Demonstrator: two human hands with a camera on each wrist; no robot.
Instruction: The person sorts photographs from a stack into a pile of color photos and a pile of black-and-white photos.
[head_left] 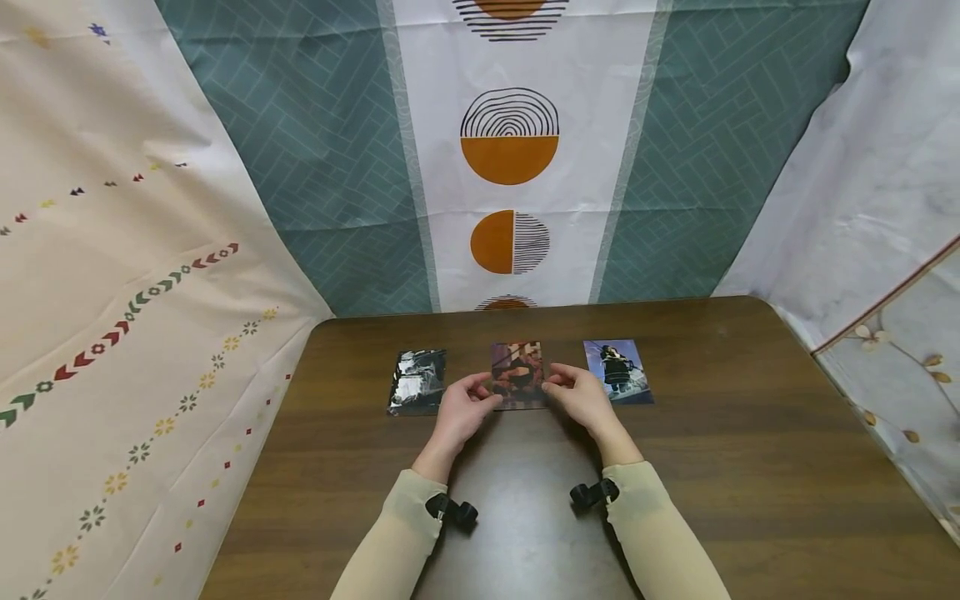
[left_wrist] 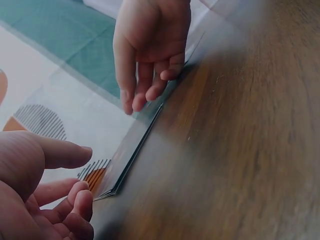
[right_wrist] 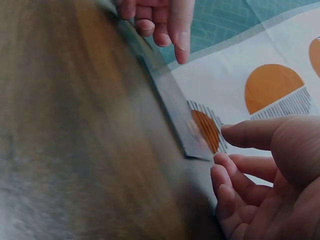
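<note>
Both hands [head_left: 467, 407] [head_left: 581, 400] are flanking the middle picture [head_left: 517, 373], fingers loosely parted; gentle, even nudging should be keeping it square.

Long sleeves [head_left: 393, 537] in plain pale cream-yellow rise from the lower edge of the head view, their cuffs [head_left: 628, 477] ending near the wrists. A small, chunky black camera [head_left: 465, 515] sits at the left cuff, lower centre of the frame, and a matching black camera [head_left: 582, 497] at the right; the hands [head_left: 581, 400] are bare
</note>
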